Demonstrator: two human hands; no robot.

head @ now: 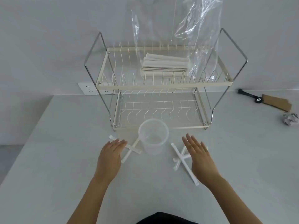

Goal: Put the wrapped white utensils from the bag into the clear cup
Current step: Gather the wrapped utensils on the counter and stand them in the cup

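Observation:
A clear plastic cup (153,136) stands upright and empty on the white table, just in front of the dish rack. Two wrapped white utensils (131,151) lie crossed to its left, and several more (180,159) lie crossed to its right. My left hand (110,157) hovers flat and open over the left pair, its fingertips by one utensil. My right hand (199,156) is open and flat beside the right pile, holding nothing. A clear plastic bag (194,34) stands on the rack's top shelf with a stack of wrapped utensils (165,64) inside.
A two-tier wire dish rack (103,85) stands behind the cup against the wall. A wall socket (88,90) is at its left. At the far right lie a black tool (249,95), a cardboard piece (276,102) and a crumpled foil ball (290,119).

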